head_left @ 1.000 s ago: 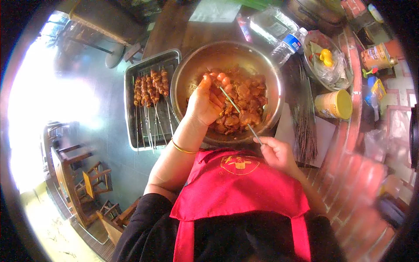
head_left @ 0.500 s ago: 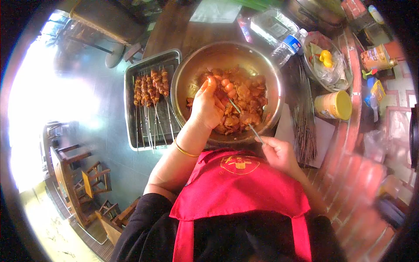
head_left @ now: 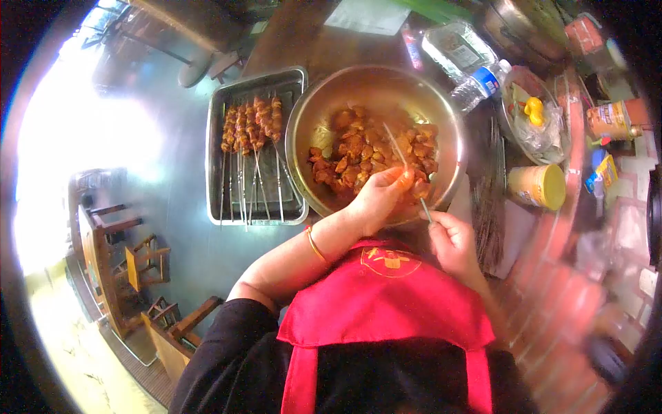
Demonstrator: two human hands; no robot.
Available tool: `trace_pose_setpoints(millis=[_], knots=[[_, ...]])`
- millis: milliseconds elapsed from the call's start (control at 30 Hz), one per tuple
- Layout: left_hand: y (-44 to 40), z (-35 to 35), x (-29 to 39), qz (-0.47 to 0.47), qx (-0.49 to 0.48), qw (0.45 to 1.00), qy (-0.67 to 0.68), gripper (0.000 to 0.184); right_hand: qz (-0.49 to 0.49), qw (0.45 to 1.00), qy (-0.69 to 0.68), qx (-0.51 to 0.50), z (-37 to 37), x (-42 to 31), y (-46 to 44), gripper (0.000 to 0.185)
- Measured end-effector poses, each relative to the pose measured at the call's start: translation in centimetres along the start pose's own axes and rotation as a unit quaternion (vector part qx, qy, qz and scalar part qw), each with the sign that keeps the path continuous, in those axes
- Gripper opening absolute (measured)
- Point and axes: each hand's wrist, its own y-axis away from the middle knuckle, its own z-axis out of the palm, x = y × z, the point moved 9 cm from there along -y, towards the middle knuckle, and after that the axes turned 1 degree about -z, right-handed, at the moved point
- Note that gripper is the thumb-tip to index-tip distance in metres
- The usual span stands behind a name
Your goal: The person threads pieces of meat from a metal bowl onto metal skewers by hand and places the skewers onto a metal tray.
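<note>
A large metal bowl (head_left: 300, 127) holds reddish, marinated meat chunks (head_left: 355, 148). My right hand (head_left: 452, 238) pinches the lower end of a metal skewer (head_left: 396, 146) at the bowl's near rim. The skewer points up and away across the bowl, its tip bare. Over the near side of the bowl, my left hand (head_left: 383, 196) is closed around a piece of meat on the skewer; its fingers partly hide the piece. Left of the bowl, a metal tray (head_left: 215, 186) carries several loaded meat skewers (head_left: 252, 124), meat ends away from me.
Loose bare skewers (head_left: 491, 200) lie in a bundle right of the bowl. Beyond them stand a yellow-lidded tub (head_left: 538, 186), a plate with a plastic bag (head_left: 545, 134), a water bottle (head_left: 479, 86) and a foil tray (head_left: 458, 48). A brick ledge (head_left: 574, 131) runs along the right.
My left hand has come down the skewer toward my right hand, taking the meat lower and leaving the upper shaft bare. The view has shifted slightly.
</note>
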Motion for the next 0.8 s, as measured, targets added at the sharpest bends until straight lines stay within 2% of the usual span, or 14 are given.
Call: trace_pose_setpoints(millis=[33, 67, 100, 167, 233, 300, 367, 467, 500, 567, 633, 700, 733, 800], knots=[[-0.1, -0.8, 0.7, 0.0, 0.003, 1.0, 0.001, 0.025, 0.001, 1.0, -0.001, -0.003, 0.0, 0.1, -0.1, 0.023], [-0.2, -1.8, 3.1, 0.054, 0.022, 0.96, -0.273, 0.024, -0.007, 1.0, -0.003, 0.005, -0.3, 0.0, -0.1, 0.023], [-0.2, -2.3, 5.2, 0.103, 0.037, 0.843, -0.526, 0.024, -0.016, 1.0, -0.006, 0.015, -0.7, -0.1, 0.0, 0.024], [0.3, -3.6, 10.4, 0.22, 0.127, 0.683, -0.684, 0.022, -0.024, 1.0, 0.006, 0.009, -1.4, -0.3, 0.0, 0.024], [-1.2, -8.0, 12.2, 0.185, 0.159, 0.669, -0.702, 0.023, -0.031, 0.999, 0.005, 0.024, -2.0, 0.0, 0.0, 0.024], [-2.2, -9.7, 13.3, 0.169, 0.168, 0.601, -0.763, 0.021, -0.029, 0.999, 0.0, 0.027, -2.1, 0.2, 0.0, 0.024], [-3.5, -10.4, 13.2, 0.158, 0.15, 0.601, -0.769, 0.022, -0.027, 0.999, -0.004, 0.032, -2.3, 0.4, -0.1, 0.024], [-6.0, -12.4, 10.8, -0.031, 0.146, 0.554, -0.819, 0.033, -0.043, 0.999, 0.008, 0.03, -1.9, 0.3, -0.2, 0.023], [-6.1, -11.5, 10.0, -0.031, 0.143, 0.553, -0.82, 0.033, -0.042, 0.999, 0.008, 0.029, -1.8, 0.3, -0.1, 0.023], [-5.0, -7.2, 7.0, 0.028, 0.054, 0.589, -0.806, 0.042, -0.04, 0.999, 0.007, 0.029, -1.8, 0.3, -0.1, 0.023], [-2.8, -3.9, 4.7, 0.049, 0.046, 0.493, -0.867, 0.05, -0.034, 0.999, 0.006, 0.029, -1.9, 0.5, -0.1, 0.023], [-0.4, -1.3, 2.9, 0.095, -0.001, 0.458, -0.884, 0.048, -0.039, 0.999, 0.004, 0.035, -2.1, 0.3, -0.1, 0.023], [0.6, -0.8, 2.0, 0.15, -0.023, 0.462, -0.874, 0.048, -0.044, 0.998, 0.003, 0.041, -2.3, 0.3, 0.0, 0.023], [1.7, -1.2, 0.9, 0.132, -0.045, 0.48, -0.866, 0.05, -0.039, 0.999, -0.007, 0.035, -2.4, 0.6, 0.0, 0.023]])
